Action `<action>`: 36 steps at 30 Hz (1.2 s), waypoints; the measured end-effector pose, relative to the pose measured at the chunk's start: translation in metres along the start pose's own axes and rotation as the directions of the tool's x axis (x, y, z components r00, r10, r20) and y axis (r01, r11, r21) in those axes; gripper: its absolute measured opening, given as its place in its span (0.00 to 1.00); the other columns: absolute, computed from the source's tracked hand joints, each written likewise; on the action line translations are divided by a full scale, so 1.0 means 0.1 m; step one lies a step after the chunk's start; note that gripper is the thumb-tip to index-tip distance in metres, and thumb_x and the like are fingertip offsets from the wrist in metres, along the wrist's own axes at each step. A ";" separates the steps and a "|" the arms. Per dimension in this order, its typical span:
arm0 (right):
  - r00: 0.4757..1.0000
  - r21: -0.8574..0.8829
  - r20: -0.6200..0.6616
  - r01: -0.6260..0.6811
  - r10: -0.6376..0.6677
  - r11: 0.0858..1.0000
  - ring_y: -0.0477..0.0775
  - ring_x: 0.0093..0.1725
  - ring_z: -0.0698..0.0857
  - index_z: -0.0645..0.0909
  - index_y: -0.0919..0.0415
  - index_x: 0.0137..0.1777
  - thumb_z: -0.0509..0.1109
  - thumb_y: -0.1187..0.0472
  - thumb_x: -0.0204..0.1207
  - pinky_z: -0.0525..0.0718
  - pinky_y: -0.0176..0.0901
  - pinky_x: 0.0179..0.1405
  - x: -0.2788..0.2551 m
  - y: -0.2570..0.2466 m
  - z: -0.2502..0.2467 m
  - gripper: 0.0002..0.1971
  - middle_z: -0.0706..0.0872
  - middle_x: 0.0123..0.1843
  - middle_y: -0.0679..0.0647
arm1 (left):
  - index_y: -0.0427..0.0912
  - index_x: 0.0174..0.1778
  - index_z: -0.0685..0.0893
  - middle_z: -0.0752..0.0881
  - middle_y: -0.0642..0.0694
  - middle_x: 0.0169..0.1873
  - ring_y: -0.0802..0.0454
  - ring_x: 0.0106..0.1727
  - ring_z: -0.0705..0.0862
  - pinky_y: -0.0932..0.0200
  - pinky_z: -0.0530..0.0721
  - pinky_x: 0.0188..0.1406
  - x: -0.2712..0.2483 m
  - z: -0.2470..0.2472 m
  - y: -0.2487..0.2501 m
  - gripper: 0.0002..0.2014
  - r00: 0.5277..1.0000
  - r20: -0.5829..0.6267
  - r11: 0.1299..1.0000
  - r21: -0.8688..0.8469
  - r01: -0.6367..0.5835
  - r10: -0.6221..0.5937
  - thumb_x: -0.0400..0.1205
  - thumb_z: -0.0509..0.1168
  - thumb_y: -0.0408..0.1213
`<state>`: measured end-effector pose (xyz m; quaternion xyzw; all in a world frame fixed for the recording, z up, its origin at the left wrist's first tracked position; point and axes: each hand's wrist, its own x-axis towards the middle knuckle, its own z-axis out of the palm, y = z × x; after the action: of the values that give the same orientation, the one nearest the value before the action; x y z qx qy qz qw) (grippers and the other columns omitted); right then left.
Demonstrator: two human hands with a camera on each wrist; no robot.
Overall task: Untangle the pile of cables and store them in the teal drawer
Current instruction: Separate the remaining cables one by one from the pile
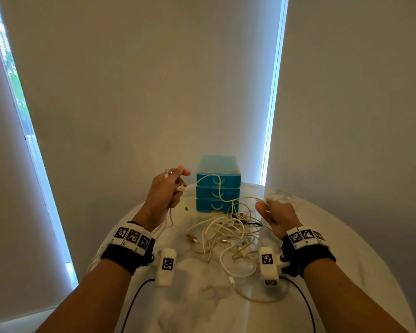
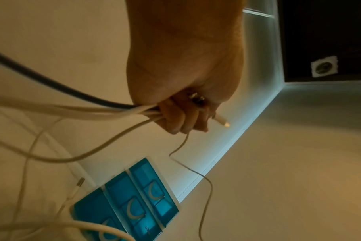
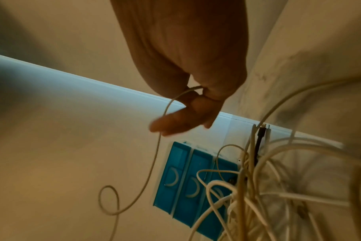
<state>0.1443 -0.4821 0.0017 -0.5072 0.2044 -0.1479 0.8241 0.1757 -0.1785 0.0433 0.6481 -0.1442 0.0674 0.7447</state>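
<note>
1. A bundle of smooth, round white cords and one dark cord is clenched in the left hand (image 1: 165,191), raised above the table (image 1: 346,236); a white plug tip is seen protruding past the curled fingers (image 2: 181,120).
2. A single thin white cable (image 1: 210,182) is pinched between thumb and finger of the right hand (image 1: 277,216) and is strung in a slack curve across to the left hand, passing in front of the teal drawer unit (image 1: 217,183).
3. The pile of cables (image 1: 228,236), a loose knot of glossy white loops with a few dark leads and metal-tipped plugs, is left lying on the table between the wrists, just in front of the unit.
4. The unit is formed of translucent teal plastic, boxy, with three stacked drawers, all closed, each marked by a pale crescent handle.
5. The table is round, with a white, grey-veined, marble-like top.
6. Plain roller blinds (image 1: 142,80) are drawn behind it, with daylight showing in the narrow gaps.
</note>
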 end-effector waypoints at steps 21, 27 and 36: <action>0.596 -0.634 0.699 0.772 -0.396 0.041 0.49 0.46 0.90 0.93 0.48 0.56 0.66 0.46 0.91 0.91 0.53 0.53 -0.63 0.15 0.87 0.14 0.94 0.50 0.48 | 0.48 0.42 0.81 0.74 0.46 0.33 0.58 0.20 0.59 0.63 0.56 0.17 -0.09 0.23 0.16 0.17 0.947 0.293 0.979 -0.111 0.172 -0.134 0.94 0.61 0.51; 0.673 -0.677 0.481 0.693 -0.562 0.250 0.41 0.30 0.83 0.93 0.54 0.47 0.61 0.53 0.93 0.76 0.37 0.31 -0.43 -0.16 0.59 0.20 0.91 0.41 0.44 | 0.43 0.53 0.83 0.92 0.44 0.52 0.60 0.19 0.61 0.66 0.59 0.16 0.03 0.10 0.10 0.11 0.986 0.057 0.936 -0.308 0.169 -0.159 0.95 0.60 0.44; 0.827 -0.462 -0.152 0.424 -0.541 0.779 0.61 0.40 0.85 0.92 0.48 0.41 0.63 0.48 0.90 0.86 0.58 0.46 -0.13 -0.55 0.01 0.20 0.88 0.37 0.54 | 0.47 0.55 0.82 0.82 0.49 0.36 0.60 0.18 0.65 0.66 0.61 0.11 0.20 -0.16 -0.14 0.06 0.945 -0.170 0.906 -0.372 0.202 -0.280 0.94 0.61 0.42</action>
<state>0.1319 -0.4997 0.0539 -0.6776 0.2053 -0.3793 0.5957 0.2004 -0.1662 0.0341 0.5068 0.0109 0.0186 0.8618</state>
